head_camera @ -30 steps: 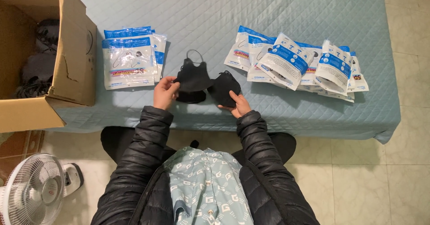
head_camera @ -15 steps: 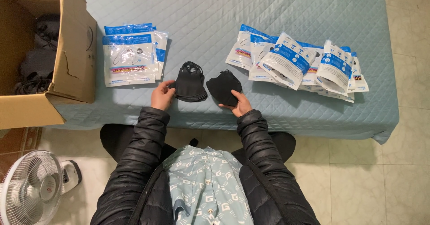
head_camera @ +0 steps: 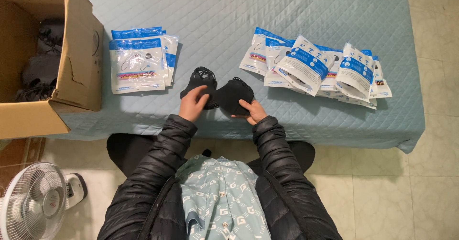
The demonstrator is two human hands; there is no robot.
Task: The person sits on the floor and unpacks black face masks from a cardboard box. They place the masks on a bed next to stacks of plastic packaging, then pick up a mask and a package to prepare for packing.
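A: Item one, please. What do the hands hold?

B: Left hand (head_camera: pixel 192 103), fingers closed on a black moulded mask frame with open ribs (head_camera: pixel 199 81). Right hand (head_camera: pixel 252 111), fingers curled under and gripping a black folded fabric face mask (head_camera: pixel 231 95). Both pieces sit at the near edge of the quilted pale blue bed cover (head_camera: pixel 229 15), frame and mask touching or overlapping between the two hands.

A: Step in hand?

B: By my reading, the frame is being brought against the mask, the two pieces being joined or matched. A next move would call for lining the frame up with the inner fold of the mask while the right hand keeps the fabric spread; the soft mask is likely to buckle if pinched.

A: Containers and contents?

B: Entry: open brown cardboard box (head_camera: pixel 79 68), at the left edge of the bed, a flap standing up. Inside, dark items with thin straps or cords, too shadowed to identify.

A: Packaged stock?

B: Entry: neat stack of flat white-and-blue plastic pouches (head_camera: pixel 138 63), left of the hands, just beside the box. Entry: loose overlapping spread of white-and-blue plastic pouches (head_camera: pixel 315 68), right of the hands. Whether any pouch is opened, I cannot tell.

A: Other?

B: White electric fan (head_camera: pixel 31 204) on the tiled floor, lower left.
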